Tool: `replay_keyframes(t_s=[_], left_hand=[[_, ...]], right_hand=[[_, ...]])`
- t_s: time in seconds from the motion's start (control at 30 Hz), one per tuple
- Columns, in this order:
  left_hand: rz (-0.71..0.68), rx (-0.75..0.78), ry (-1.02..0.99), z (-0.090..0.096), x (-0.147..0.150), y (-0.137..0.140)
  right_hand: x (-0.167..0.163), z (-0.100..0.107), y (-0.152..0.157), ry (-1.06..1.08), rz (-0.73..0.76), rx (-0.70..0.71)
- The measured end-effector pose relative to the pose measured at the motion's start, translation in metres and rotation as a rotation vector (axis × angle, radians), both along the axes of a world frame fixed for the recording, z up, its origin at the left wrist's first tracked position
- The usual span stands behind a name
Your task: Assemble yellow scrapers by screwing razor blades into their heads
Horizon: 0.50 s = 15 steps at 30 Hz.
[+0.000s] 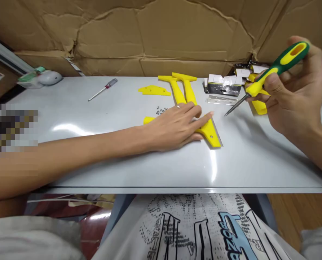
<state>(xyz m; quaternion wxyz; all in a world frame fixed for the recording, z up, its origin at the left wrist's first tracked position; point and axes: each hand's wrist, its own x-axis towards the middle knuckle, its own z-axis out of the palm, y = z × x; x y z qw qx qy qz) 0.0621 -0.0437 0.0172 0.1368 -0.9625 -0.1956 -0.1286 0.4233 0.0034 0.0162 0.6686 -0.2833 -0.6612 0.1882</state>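
Observation:
My left hand presses down over a yellow scraper on the grey table, its fingers wrapped round the handle. A metal blade edge sticks out along the scraper's head, and a screw shows in the head. Raised at the right, my right hand grips a green and yellow screwdriver, its tip slanting down to the left above the table. Two more yellow scraper handles lie behind my left hand. Beside them are a yellow cover piece and several small screws.
A second screwdriver with a clear and red handle lies at the left. Blade packets and a loose blade rest at the back right, near more yellow parts. A computer mouse sits at the far left. Cardboard walls the back.

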Motion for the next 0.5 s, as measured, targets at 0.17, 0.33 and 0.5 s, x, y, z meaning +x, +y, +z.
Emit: replay_keyframes(t_s=[0.17, 0.33, 0.5], left_hand=[[0.043, 0.044, -0.201, -0.01, -0.046, 0.001], [-0.066, -0.02, -0.318, -0.018, -0.057, 0.006], [-0.058, -0.006, -0.266, -0.016, -0.054, 0.007]], right_hand=[[-0.018, 0.019, -0.011, -0.099, -0.089, 0.186], [-0.036, 0.019, -0.027, -0.133, -0.009, 0.082], [-0.045, 0.011, -0.028, -0.146, 0.098, 0.039]])
